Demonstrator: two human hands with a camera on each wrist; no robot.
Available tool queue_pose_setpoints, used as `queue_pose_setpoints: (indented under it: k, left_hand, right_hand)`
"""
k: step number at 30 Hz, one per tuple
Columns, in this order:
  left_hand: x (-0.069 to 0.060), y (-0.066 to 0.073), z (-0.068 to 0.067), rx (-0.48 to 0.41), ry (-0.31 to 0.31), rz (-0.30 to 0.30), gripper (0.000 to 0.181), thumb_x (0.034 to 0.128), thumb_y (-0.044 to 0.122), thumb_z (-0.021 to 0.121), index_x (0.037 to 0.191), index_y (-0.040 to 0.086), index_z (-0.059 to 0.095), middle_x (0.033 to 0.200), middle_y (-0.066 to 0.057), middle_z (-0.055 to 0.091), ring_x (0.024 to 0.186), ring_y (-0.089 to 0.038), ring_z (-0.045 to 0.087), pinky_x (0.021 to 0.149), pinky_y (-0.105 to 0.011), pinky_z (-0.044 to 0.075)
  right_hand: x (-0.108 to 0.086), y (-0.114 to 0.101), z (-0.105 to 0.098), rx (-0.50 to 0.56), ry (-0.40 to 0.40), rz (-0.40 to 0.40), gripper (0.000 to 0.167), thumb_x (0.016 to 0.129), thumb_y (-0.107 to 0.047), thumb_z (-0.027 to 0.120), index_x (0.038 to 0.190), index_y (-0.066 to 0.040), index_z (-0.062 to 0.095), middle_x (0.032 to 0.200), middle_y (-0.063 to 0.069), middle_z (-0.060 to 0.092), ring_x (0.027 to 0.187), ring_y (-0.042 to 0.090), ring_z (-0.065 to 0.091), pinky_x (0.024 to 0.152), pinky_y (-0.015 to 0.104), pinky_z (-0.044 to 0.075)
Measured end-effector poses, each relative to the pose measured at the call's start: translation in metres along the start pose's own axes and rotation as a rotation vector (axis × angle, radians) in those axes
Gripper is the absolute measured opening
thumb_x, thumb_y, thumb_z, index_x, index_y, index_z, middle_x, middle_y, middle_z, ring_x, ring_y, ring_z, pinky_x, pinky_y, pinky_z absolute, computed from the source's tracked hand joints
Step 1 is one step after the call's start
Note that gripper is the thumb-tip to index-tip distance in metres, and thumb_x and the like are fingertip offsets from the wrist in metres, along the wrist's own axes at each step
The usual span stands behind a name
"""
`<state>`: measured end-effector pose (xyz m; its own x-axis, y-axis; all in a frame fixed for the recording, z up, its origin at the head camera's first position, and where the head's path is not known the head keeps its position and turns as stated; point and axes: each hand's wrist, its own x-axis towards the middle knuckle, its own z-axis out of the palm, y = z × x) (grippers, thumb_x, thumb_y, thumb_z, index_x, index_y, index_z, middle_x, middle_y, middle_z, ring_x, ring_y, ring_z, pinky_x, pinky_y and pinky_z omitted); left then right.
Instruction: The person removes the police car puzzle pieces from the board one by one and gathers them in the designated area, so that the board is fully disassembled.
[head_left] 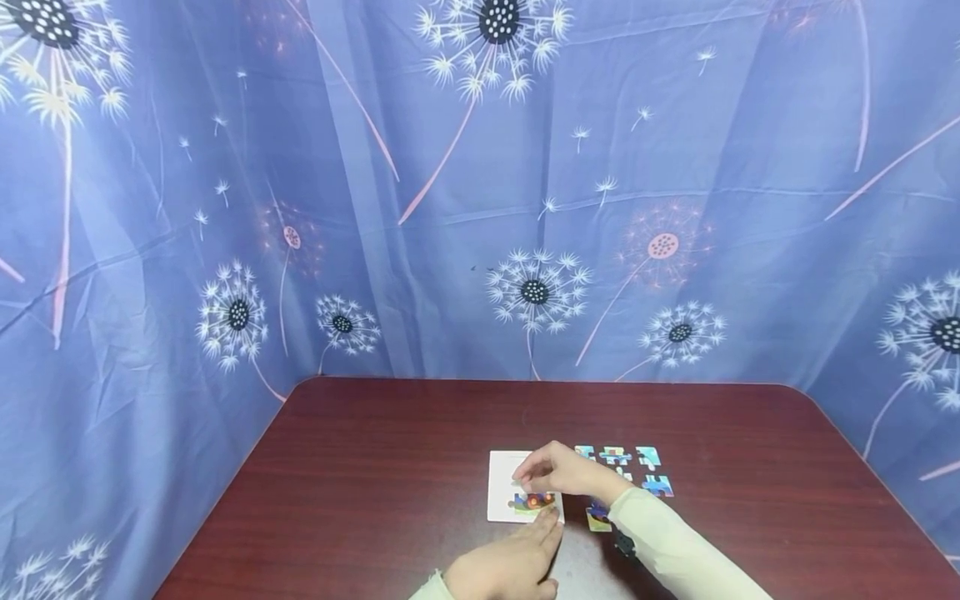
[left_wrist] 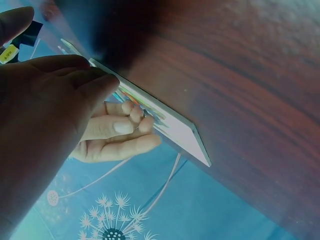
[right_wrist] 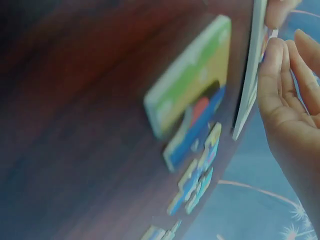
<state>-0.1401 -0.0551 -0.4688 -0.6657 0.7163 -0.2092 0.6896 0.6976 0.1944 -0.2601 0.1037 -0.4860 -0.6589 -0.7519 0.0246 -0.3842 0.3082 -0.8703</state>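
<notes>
A white puzzle board [head_left: 501,492] lies on the table, with joined colourful puzzle pieces [head_left: 534,502] in its lower right part. My left hand [head_left: 510,560] reaches in from the front, its straight fingers touching the board's lower right edge beside the pieces. My right hand [head_left: 562,471] hovers over the board with loosely bent fingers close to the joined pieces. No piece shows clearly between its fingers, also seen in the left wrist view. Right of the board lie loose puzzle pieces, among them a green, yellow and blue one [right_wrist: 192,82]; my right forearm partly hides them.
The dark red wooden table [head_left: 360,500] carries the board and pieces. Several more loose pieces, such as a blue one [head_left: 657,485], lie to the right. A blue curtain [head_left: 450,292] with dandelion prints hangs behind the table and at its sides.
</notes>
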Motion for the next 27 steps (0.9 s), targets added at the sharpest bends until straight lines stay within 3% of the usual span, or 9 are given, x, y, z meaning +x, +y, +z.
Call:
queue_pose_setpoints:
  k: [9,18,27]
  left_hand:
    - [0.0025,-0.0019,0.0019,0.031,0.000,0.010,0.065,0.0927,0.034,0.055,0.145,-0.002,0.037,0.153,-0.013,0.032,0.144,-0.019,0.024,0.114,-0.025,0.025]
    - [0.0031,-0.0029,0.0000,0.031,0.007,0.027,0.065,0.0919,0.031,0.055,0.143,-0.004,0.038,0.152,-0.015,0.033,0.143,-0.020,0.025,0.113,-0.026,0.026]
    - [0.0029,-0.0027,0.0004,0.000,0.000,0.021,0.065,0.0912,0.031,0.057,0.143,-0.004,0.038,0.152,-0.015,0.033,0.144,-0.019,0.024,0.113,-0.025,0.026]
  right_hand:
    - [0.0023,0.0007,0.0043,-0.027,-0.043,-0.029,0.017,0.084,0.000,0.068,0.099,0.006,0.071,0.082,0.012,0.065,0.073,0.010,0.061,0.067,0.021,0.052]
    - [0.0034,0.0002,0.0046,-0.081,-0.045,-0.048,0.012,0.083,-0.001,0.069,0.093,0.003,0.074,0.083,0.006,0.063,0.073,0.006,0.058,0.067,0.020,0.051]
    - [0.0032,0.0039,0.0049,0.000,-0.065,0.008,0.012,0.086,-0.001,0.067,0.095,0.003,0.072,0.079,0.010,0.068,0.062,0.005,0.055,0.057,0.018,0.048]
